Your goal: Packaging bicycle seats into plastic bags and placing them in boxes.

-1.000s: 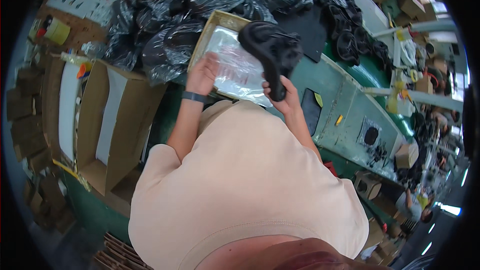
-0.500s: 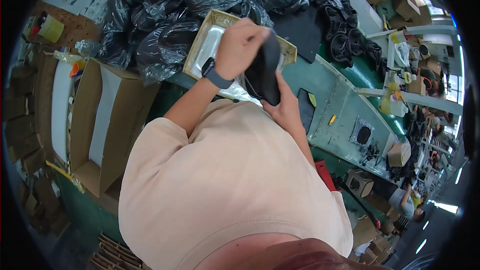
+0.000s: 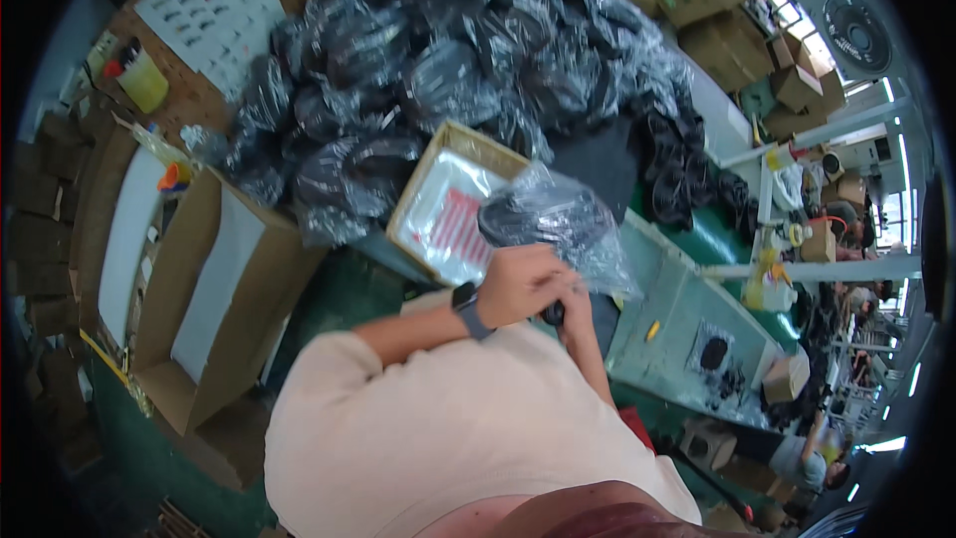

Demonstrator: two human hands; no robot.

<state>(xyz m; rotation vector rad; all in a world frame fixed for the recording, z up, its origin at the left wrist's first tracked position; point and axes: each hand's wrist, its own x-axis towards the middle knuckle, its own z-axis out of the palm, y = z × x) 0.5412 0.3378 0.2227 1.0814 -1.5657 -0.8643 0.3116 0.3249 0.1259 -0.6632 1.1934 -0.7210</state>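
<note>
A black curved piece (image 3: 554,313), too covered to name its kind, lies mostly inside a clear plastic bag (image 3: 583,229) in front of me. My left hand (image 3: 520,284), with a dark watch on the wrist, is closed at the near end of the bag, its fingers somewhat blurred. Close against it, my right hand (image 3: 575,311) grips the near end of the black piece. Just beyond my left hand is an open shallow box (image 3: 406,226) holding a stack of flat clear bags with red print (image 3: 460,229).
A large heap of bagged black pieces (image 3: 448,80) covers the far table. Left stands a long open carton (image 3: 179,384). To the right, a green worktop (image 3: 637,334) carries a yellow cutter (image 3: 653,330); unbagged black pieces (image 3: 677,169) lie farther back.
The black piece, bare and held over the box before, is now mostly inside a clear bag. Both hands have come nearer to me and close together, and my view has shifted.
</note>
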